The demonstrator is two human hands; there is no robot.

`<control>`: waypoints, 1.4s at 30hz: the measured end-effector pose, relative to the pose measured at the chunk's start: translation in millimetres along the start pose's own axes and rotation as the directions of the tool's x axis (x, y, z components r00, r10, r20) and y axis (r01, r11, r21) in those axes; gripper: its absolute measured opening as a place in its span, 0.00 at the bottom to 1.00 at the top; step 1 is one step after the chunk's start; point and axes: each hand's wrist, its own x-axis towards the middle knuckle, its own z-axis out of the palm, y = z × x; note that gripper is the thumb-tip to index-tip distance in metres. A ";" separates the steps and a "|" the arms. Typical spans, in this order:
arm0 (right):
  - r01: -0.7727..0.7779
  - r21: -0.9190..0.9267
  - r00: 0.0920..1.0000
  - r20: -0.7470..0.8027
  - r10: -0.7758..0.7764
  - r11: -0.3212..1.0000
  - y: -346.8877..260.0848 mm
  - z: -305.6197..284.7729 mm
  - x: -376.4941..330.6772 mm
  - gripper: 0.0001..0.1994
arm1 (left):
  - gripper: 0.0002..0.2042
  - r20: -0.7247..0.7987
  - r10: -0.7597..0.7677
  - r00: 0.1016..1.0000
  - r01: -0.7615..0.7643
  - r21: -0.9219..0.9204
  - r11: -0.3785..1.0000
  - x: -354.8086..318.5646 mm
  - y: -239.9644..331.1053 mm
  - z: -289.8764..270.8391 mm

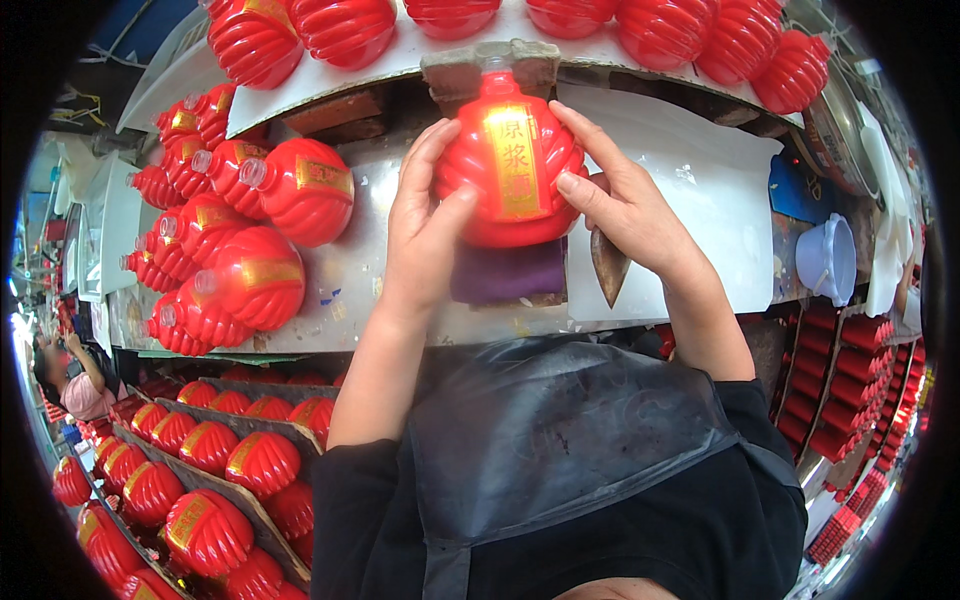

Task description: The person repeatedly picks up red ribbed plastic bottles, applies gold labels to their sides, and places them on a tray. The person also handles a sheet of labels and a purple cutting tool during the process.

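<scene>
A round, ribbed red bottle point(468, 190) with a gold label strip and a clear neck lies before me, its neck pointing away. My left hand point(420, 215) holds its left side, thumb on the front. From the right, my right hand point(625, 205) grips the other side, fingers along the shoulder and thumb near the label's edge. A brown, pointed, blade-like tool point(609, 270) sticks out below the right palm; its upper part is hidden by that hand. Under the bottle is a purple cloth pad point(508, 272), and the neck rests at a grey block point(440, 72).
Several red bottles point(312, 190) stand on the left of the worktable point(370, 165); more line the raised board point(560, 45) at the back. White sheet point(680, 220) lies to the right, near a pale blue bucket point(826, 262). Crates of bottles point(210, 530) sit below left. Another person point(82, 385) is far left.
</scene>
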 end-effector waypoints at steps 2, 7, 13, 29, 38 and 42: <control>-0.018 -0.004 1.000 0.007 0.018 1.000 0.2 -0.7 0.3 0.34 | 0.29 0.005 0.001 1.000 -0.001 0.015 1.000 0.5 -0.3 0.1; -0.028 0.002 0.999 0.019 0.028 1.000 -2.5 -1.2 -0.2 0.35 | 0.34 0.008 0.001 1.000 -0.002 0.068 0.998 1.6 0.1 2.0; 0.011 -0.112 0.999 -0.039 -0.015 0.994 -7.0 7.3 -1.2 0.40 | 0.40 -0.014 0.000 1.000 0.002 0.147 0.989 1.5 1.0 9.1; -0.048 -0.179 0.999 -0.031 0.043 0.983 -15.5 4.3 1.0 0.42 | 0.41 -0.010 0.017 1.000 -0.014 0.253 0.967 5.1 4.4 10.2; 0.178 -0.318 0.974 -0.076 -0.212 0.931 -30.1 -10.7 17.9 0.25 | 0.34 0.244 0.219 0.945 -0.328 0.689 0.647 26.7 23.5 4.3; 0.228 -0.321 0.966 -0.043 -0.255 0.919 -25.3 -3.9 24.4 0.26 | 0.33 0.257 0.180 0.949 -0.313 0.729 0.609 28.3 26.0 7.0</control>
